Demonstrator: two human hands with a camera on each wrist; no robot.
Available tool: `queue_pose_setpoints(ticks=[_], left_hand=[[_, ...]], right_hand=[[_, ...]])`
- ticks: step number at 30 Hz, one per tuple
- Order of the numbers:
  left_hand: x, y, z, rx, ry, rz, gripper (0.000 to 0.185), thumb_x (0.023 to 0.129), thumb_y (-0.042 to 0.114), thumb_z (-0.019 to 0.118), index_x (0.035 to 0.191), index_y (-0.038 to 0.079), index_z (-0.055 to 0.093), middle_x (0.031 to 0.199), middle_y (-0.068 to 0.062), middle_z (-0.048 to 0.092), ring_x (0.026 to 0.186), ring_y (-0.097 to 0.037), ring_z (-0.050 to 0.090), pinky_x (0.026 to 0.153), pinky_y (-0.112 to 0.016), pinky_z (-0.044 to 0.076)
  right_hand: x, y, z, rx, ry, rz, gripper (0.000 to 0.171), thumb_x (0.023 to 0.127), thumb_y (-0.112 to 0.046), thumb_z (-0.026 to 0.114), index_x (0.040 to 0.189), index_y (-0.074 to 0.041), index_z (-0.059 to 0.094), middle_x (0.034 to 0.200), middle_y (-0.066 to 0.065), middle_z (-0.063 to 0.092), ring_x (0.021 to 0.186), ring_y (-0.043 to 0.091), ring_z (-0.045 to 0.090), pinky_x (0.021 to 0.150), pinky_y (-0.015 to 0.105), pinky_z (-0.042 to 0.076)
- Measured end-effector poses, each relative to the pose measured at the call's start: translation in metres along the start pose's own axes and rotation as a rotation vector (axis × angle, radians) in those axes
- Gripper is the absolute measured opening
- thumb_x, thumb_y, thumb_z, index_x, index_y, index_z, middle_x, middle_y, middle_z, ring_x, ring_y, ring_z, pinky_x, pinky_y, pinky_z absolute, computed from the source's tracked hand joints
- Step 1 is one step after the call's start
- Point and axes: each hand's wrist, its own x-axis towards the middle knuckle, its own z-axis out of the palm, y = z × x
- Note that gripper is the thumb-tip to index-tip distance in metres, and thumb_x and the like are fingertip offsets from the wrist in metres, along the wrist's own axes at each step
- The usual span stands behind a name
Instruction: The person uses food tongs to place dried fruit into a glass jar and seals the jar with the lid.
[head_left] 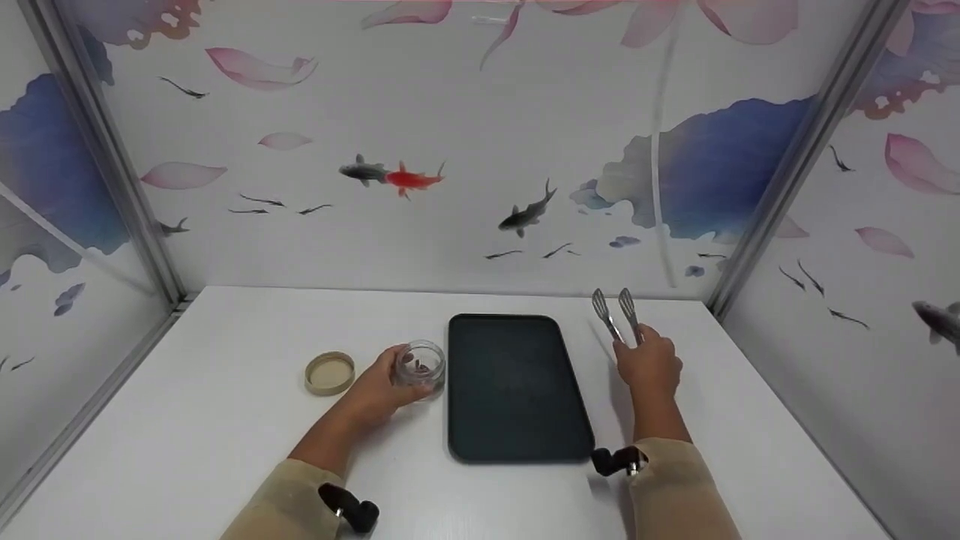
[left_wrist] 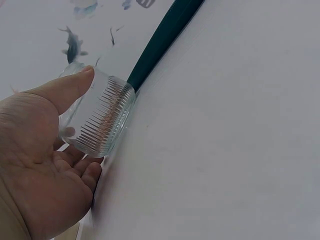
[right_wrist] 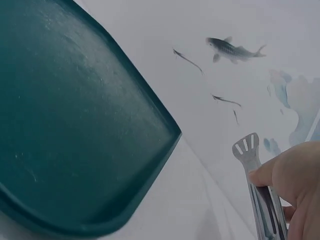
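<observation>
My left hand (head_left: 380,384) grips a small clear glass jar (left_wrist: 100,117) from its left side, thumb and fingers around the wall. The jar is uncapped, with a few small brown bits at its bottom in the head view; vertical ribs line its wall in the left wrist view. My right hand (head_left: 649,365) holds metal tongs (head_left: 616,319), their two slotted heads apart and pointing away from me, nothing between them. In the right wrist view, the thumb lies along one tong arm (right_wrist: 255,172). Between the hands lies a dark green tray (head_left: 517,390), its surface bare.
A round tan lid (head_left: 330,373) lies on the white table (head_left: 465,502), left of the jar. Printed wall panels (head_left: 450,247) with fish and petals enclose the back and sides. Metal posts (head_left: 810,157) stand at the corners.
</observation>
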Motion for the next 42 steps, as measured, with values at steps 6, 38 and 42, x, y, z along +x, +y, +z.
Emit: queue_pose_setpoints(ticks=[6,38,42], left_hand=[[-0.001,-0.001,0.0,0.0,0.008,0.007,0.098,0.09,0.045,0.087,0.167,0.014,0.034,0.172,-0.016,0.039,0.164,-0.038,0.031,0.132,-0.057,0.029],[0.0,-0.001,0.0,0.002,0.0,0.002,0.099,0.09,0.046,0.087,0.167,0.015,0.032,0.173,-0.016,0.038,0.164,-0.037,0.031,0.132,-0.057,0.029],[-0.001,0.0,0.0,0.007,-0.005,-0.007,0.099,0.09,0.046,0.086,0.168,0.016,0.031,0.173,-0.017,0.037,0.164,-0.039,0.031,0.131,-0.059,0.031]], right_hand=[[0.002,0.013,-0.001,-0.027,-0.049,0.057,0.063,0.104,-0.036,0.064,0.158,-0.006,0.049,0.147,0.033,0.055,0.133,0.058,0.053,0.107,0.068,0.047],[0.0,0.007,0.003,-0.103,0.022,0.049,0.069,0.102,-0.033,0.062,0.158,0.002,0.045,0.151,0.035,0.046,0.136,0.057,0.047,0.108,0.071,0.042],[-0.001,-0.003,0.005,-0.064,0.041,0.006,0.068,0.102,-0.033,0.063,0.161,-0.003,0.045,0.156,0.033,0.044,0.142,0.056,0.043,0.112,0.071,0.04]])
